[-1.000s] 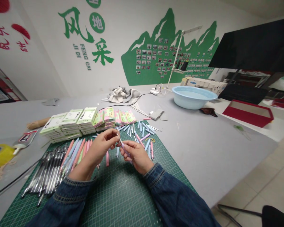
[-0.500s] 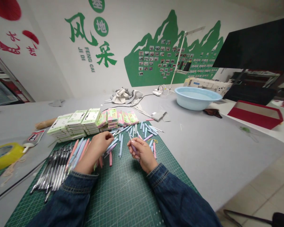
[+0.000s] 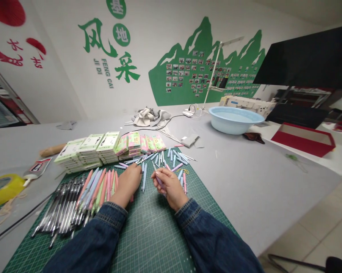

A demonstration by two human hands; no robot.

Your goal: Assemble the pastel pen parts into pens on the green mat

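My right hand (image 3: 171, 186) is closed around a purple pen (image 3: 159, 181) whose thin, pale end points up and to the left. My left hand (image 3: 128, 182) reaches down among loose pen parts, fingers curled together; what they grip, if anything, is hidden. A pale blue pen barrel (image 3: 144, 178) lies between the hands. Behind them are scattered blue, purple and white pen parts (image 3: 175, 157), and a pink one (image 3: 184, 182) is beside my right hand. To the left, coloured pens (image 3: 98, 187) lie in a row next to clear pens with black grips (image 3: 61, 204).
A green cutting mat (image 3: 151, 235) lies under the pens. Stacked white-green boxes (image 3: 88, 149) and pink-green boxes (image 3: 135, 143) stand behind. Yellow tape (image 3: 10, 191) and a glue tube (image 3: 37, 168) are at left. A blue basin (image 3: 235, 125) and a red box (image 3: 304, 140) stand at right.
My left hand has moved right and a little down, uncovering more of the coloured pens. My right hand keeps holding the purple pen, nearly in place. The view has shifted slightly.
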